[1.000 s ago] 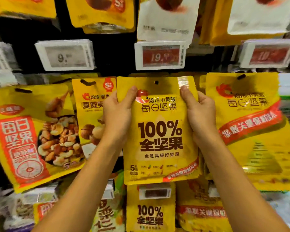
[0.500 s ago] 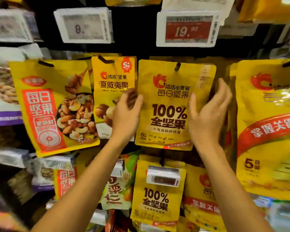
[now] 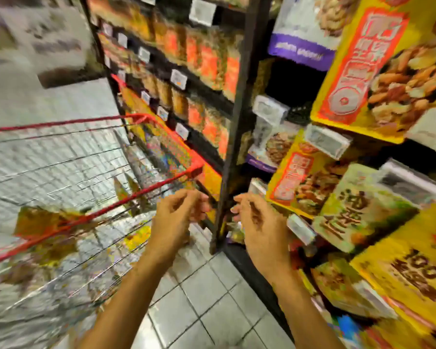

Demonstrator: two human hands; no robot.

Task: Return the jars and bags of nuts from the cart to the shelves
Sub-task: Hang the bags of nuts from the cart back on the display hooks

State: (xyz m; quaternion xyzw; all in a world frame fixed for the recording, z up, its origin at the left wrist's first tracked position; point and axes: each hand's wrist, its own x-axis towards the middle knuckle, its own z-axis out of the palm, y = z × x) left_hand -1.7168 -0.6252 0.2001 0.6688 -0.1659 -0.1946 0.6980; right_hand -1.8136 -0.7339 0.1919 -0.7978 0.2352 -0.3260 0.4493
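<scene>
**A:** What are the fingers doing?

**B:** On both hands they're loosely curled and hold nothing. The left fingers [image 3: 196,200] and right fingers [image 3: 239,201] point toward each other with a gap between them.

**A:** And the hands themselves?

**B:** The left hand [image 3: 176,220] and right hand [image 3: 261,225] hang in mid-air over the tiled floor [image 3: 199,298]. The black shelf post [image 3: 233,122] rises just behind them.

**A:** Where are the nuts?

**B:** Some are in the wire cart [image 3: 61,122] on the left, near the left hand. It has a red rim, and blurred yellow-brown bags [image 3: 43,222] lie inside. More yellow nut bags [image 3: 363,71] hang on the shelves beside the right arm.

**A:** Any jars?

**B:** There are rows of orange-labelled containers [image 3: 207,61] on the far shelves, above white price tags [image 3: 178,78]. They're too smeared to tell what they are.
</scene>
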